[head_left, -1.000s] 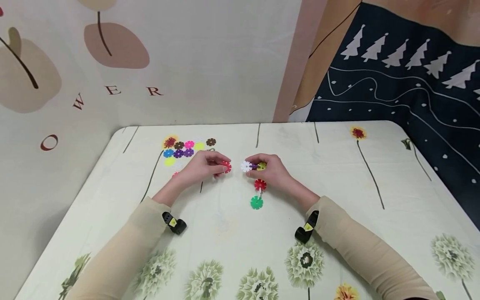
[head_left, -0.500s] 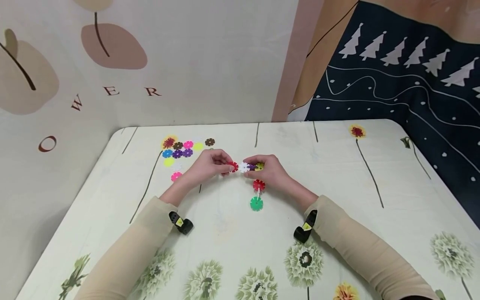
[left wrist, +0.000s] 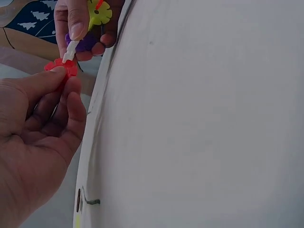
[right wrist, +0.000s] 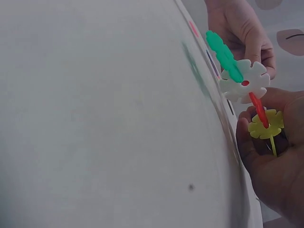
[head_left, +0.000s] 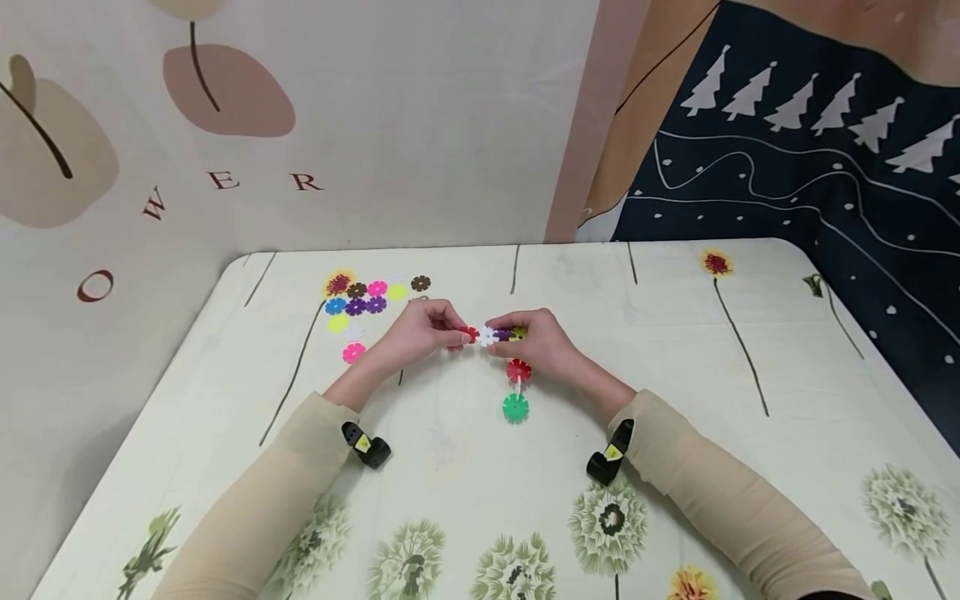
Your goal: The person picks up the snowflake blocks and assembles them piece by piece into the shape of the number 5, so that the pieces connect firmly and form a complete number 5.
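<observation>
My left hand (head_left: 423,332) pinches a red snowflake disc (left wrist: 71,70) between thumb and fingers over the table. My right hand (head_left: 542,337) grips a chain of interlocking snowflake discs. In the left wrist view its white disc (left wrist: 70,51) meets the edge of the red disc, and a purple disc (left wrist: 85,43) and a yellow disc (left wrist: 100,15) follow behind the right thumb. From the yellow one hang another red disc (head_left: 518,371), a second white disc (right wrist: 259,78) and a green disc (head_left: 515,408). The right fingers partly hide the purple disc.
Several loose discs lie at the back left of the table (head_left: 450,475), among them a blue disc (head_left: 335,307), a pink disc (head_left: 354,353) and a brown disc (head_left: 421,283). A flower-print cloth covers the table. Printed fabric (head_left: 420,125) hangs behind it.
My left hand has moved right, bringing the red disc from apart up against the white disc. The right hand has stayed nearly in place with the chain.
</observation>
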A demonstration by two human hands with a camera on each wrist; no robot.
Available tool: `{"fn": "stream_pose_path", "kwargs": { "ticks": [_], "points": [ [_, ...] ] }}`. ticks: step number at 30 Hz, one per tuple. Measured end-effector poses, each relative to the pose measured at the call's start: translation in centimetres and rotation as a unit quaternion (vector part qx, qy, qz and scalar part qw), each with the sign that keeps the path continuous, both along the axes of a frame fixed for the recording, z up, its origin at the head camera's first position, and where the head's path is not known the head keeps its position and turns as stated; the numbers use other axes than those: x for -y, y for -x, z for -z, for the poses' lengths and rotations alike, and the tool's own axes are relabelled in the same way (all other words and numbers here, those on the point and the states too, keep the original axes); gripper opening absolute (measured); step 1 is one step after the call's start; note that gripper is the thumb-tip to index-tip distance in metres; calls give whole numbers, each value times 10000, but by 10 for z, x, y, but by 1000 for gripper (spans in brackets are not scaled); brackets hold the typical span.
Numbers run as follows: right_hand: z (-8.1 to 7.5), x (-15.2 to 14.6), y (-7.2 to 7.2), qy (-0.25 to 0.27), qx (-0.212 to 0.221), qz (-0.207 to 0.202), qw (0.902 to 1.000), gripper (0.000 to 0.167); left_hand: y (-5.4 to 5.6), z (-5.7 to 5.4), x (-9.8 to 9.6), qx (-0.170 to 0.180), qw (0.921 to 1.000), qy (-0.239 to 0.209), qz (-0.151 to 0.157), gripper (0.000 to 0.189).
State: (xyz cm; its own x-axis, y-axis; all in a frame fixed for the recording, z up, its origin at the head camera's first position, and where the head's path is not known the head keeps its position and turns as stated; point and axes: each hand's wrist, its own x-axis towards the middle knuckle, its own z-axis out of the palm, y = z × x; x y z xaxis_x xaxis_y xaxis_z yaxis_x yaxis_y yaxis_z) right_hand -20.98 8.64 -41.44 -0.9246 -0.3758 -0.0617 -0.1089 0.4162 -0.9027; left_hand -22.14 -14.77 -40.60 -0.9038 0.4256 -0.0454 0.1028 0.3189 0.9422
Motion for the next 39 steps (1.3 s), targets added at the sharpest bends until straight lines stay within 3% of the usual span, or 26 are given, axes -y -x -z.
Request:
{"fn": "stream_pose_path", "kwargs": {
  "ticks": [12, 26, 34, 39],
  "points": [
    [-2, 0, -1, 42, -43, 40, 10000, 36, -4, -3, -7, -448, 9989, 141, -52, 4],
    [-1, -1, -2, 51, -47, 23, 10000, 37, -3, 1, 1, -85, 9996, 247, -133, 9],
    [0, -1, -1, 185, -93, 66, 9998, 36, -4, 0, 6, -74, 9997, 144, -157, 8],
    [0, -1, 0, 163, -217, 143, 9995, 33, -4, -1, 4, -256, 9994, 173, -125, 6]
  ]
}}
